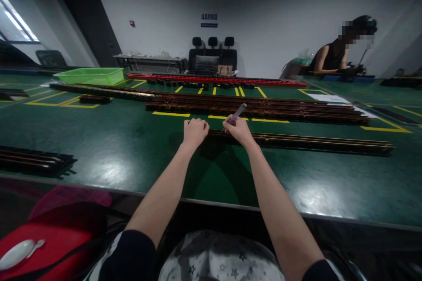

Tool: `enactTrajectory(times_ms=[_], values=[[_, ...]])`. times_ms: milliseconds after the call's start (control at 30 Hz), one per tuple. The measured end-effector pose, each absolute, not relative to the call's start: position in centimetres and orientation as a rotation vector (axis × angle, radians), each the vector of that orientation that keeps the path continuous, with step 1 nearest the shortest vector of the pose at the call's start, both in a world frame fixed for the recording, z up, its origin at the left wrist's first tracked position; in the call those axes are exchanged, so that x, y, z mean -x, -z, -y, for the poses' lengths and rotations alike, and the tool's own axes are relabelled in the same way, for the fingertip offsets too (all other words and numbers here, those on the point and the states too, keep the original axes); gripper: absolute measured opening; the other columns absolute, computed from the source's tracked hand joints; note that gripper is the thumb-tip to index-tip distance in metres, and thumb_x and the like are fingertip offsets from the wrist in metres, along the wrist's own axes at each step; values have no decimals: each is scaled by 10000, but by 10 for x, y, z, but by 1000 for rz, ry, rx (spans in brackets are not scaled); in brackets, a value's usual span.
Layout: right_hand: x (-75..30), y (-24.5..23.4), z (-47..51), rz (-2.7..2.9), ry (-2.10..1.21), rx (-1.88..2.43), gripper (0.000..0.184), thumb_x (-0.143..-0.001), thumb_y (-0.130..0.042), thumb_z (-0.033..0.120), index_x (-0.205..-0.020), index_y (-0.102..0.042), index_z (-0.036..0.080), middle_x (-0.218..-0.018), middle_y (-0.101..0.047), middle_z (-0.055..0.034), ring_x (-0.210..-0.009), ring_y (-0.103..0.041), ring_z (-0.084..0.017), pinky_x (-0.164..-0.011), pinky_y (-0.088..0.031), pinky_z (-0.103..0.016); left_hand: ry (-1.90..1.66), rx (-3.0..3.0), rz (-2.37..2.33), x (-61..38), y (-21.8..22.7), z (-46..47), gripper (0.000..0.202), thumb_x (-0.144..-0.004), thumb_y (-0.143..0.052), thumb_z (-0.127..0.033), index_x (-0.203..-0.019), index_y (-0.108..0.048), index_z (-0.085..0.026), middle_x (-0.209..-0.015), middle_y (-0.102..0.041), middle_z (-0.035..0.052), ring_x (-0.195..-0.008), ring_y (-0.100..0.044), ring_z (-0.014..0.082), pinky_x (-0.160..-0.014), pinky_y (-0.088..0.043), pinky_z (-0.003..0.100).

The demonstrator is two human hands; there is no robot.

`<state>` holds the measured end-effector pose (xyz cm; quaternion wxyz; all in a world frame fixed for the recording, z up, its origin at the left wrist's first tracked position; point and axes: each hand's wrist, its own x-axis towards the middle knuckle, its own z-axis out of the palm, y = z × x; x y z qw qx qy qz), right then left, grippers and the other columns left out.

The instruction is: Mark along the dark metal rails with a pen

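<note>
Fingers of the left hand [195, 132] curl at the visible left end of 1 long, dark, gold-streaked bar [323, 142]; whether they grip it, I cannot tell. The right hand [240, 131] pinches 1 slim tool [238, 112] over the bar, which lies on 1 green table [132, 158]; 1 person [325, 59] is beyond the bar's right half.

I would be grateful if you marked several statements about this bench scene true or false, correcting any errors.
1. The right hand holds a pen-like tool. True.
2. The left hand is at the right end of the near strips. False: it is by their left end.
3. The tub is bright green. True.
4. The red bar lies closer than the near strips. False: it lies farther away.
</note>
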<state>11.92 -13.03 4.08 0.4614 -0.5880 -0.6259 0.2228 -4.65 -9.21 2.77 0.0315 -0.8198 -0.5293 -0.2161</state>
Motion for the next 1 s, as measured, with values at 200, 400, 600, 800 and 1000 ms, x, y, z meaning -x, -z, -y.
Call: enactTrajectory(times_ms=[200,400,600,800,1000], values=[[-119,-41,129,1533,-545,1450,59,-785,-552,179,-732,-573,162,-592,-593,-7,-584,-609,-155,-693,-499,-308,660,2541,1565,36,-22,95,425,-947,-287,-270,-849,-677,-131,-969,-669,117,-876,-593,212,-880,-345,386],[-117,-42,130,1528,-559,1442,58,-788,-551,175,-734,-567,164,-591,-589,-1,-572,-602,-144,-672,-500,-293,627,2598,1539,29,-16,97,439,-956,-275,-279,-844,-669,-123,-984,-672,120,-871,-599,200,-835,-362,364],[-119,-38,128,1519,-560,1432,54,-785,-549,181,-736,-565,166,-593,-588,-1,-580,-606,-147,-661,-506,-292,550,2618,1534,29,-15,94,463,-962,-244,-299,-855,-661,-129,-913,-671,116,-847,-596,213,-784,-367,361],[-123,-33,123,1528,-557,1393,67,-779,-559,199,-720,-566,168,-578,-592,3,-586,-616,-153,-705,-517,-319,497,2632,1535,31,-21,94,412,-944,-278,-264,-866,-662,-137,-925,-674,118,-880,-595,228,-789,-355,365],[-119,-36,125,1521,-584,1426,65,-781,-561,168,-717,-573,159,-588,-611,-8,-590,-623,-149,-693,-522,-310,475,2619,1602,33,-24,92,397,-932,-286,-250,-869,-661,-137,-940,-680,115,-890,-596,236,-793,-353,371]])
